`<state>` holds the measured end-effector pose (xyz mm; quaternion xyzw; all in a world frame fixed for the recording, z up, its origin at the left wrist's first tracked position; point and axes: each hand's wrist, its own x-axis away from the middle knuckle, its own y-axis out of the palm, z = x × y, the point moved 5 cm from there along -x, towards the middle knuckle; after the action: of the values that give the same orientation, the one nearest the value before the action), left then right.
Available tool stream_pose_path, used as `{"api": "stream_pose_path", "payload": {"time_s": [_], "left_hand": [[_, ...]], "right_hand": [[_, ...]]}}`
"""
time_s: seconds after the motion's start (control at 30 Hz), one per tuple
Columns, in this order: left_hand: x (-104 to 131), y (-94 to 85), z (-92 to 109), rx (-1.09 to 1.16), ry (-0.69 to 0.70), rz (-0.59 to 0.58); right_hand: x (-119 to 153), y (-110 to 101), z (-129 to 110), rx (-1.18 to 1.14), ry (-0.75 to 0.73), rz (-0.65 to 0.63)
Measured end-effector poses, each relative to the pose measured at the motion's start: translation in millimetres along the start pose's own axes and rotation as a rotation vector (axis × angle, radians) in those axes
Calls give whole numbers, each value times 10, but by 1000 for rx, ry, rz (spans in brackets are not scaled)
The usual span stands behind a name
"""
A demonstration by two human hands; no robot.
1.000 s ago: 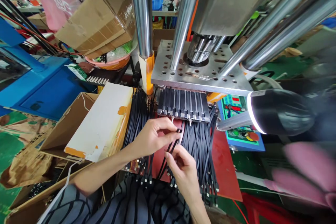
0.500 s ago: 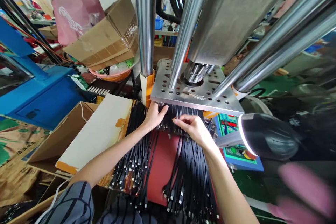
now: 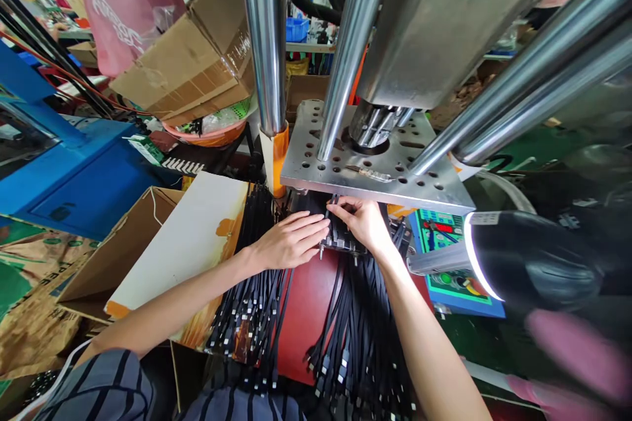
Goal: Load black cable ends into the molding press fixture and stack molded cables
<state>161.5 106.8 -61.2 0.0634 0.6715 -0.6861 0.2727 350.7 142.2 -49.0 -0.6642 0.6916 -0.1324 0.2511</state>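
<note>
My left hand (image 3: 292, 242) lies flat, palm down, fingers stretched out over the left side of a dark metal mould (image 3: 340, 238). Its fingertips come close to those of my right hand (image 3: 364, 222), whose thumb and forefinger pinch a thin black cable at the mould; its ends are hidden. Black cables with silvery plugs hang toward me in two bunches, a left bunch (image 3: 251, 296) and a right bunch (image 3: 363, 329). Between them shows a red surface (image 3: 306, 316). Just above my hands is a thick drilled steel plate (image 3: 375, 187).
Steel columns (image 3: 266, 39) rise around the plate. On the right are a lit black lamp (image 3: 533, 256) and a blue control panel (image 3: 444, 237). A white board (image 3: 172, 250) lies over an open carton (image 3: 118, 243) at left. A blurred pink shape (image 3: 577, 348) is at lower right.
My left hand has come from under the plate's left edge toward me and right, flattening over the mould. My right hand has moved slightly up, still pinching. The view has shifted a little.
</note>
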Motion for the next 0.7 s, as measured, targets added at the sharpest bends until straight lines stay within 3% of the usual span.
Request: {"api": "stream_pose_path", "payload": {"time_s": [0.2, 0.37, 0.5, 0.63, 0.7], "left_hand": [[-48, 17, 166, -111, -130, -87], [-117, 20, 286, -205, -188, -110], [-128, 63, 390, -264, -264, -163], [-184, 80, 396, -217, -296, -204], [-262, 58, 299, -168, -322, -212]], "right_hand": [[-4, -5, 86, -23, -6, -5], [-26, 4, 64, 60, 4, 88], [215, -65, -43, 154, -20, 148], [551, -27, -219, 551, -150, 44], [569, 23, -251, 807, -139, 1]]}}
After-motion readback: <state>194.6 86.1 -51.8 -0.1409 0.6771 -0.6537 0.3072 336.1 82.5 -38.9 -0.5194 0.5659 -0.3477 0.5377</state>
